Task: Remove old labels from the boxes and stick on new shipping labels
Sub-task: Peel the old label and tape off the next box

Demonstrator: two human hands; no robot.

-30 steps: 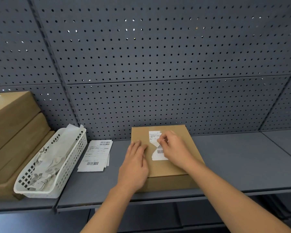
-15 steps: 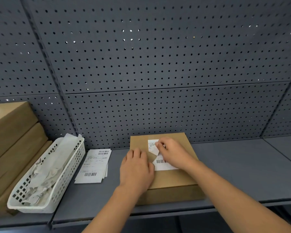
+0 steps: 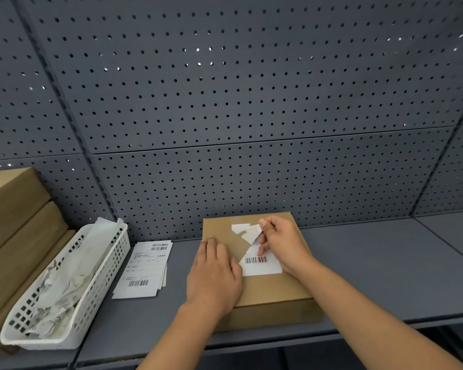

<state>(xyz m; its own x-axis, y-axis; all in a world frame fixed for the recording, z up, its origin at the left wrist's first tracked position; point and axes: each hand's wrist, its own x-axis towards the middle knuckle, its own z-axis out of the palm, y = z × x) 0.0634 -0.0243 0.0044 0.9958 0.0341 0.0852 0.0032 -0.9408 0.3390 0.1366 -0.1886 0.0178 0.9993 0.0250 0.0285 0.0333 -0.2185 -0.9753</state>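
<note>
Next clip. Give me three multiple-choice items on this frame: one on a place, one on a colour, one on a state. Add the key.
1. Where does the stack of loose labels lie?
A. On the shelf, between the basket and the box
B. On top of the box
C. Inside the basket

2. What colour is the basket?
A. Blue
B. White
C. Black

3. How is the old label on the box?
A. Stuck flat all over
B. Wholly gone
C. Partly peeled

Key:
1 A: the stack lies flat on the grey shelf between the two.
2 B: its lattice walls are white.
3 C: the right hand pinches a lifted flap, while the barcode part lies flat on the box.
</note>
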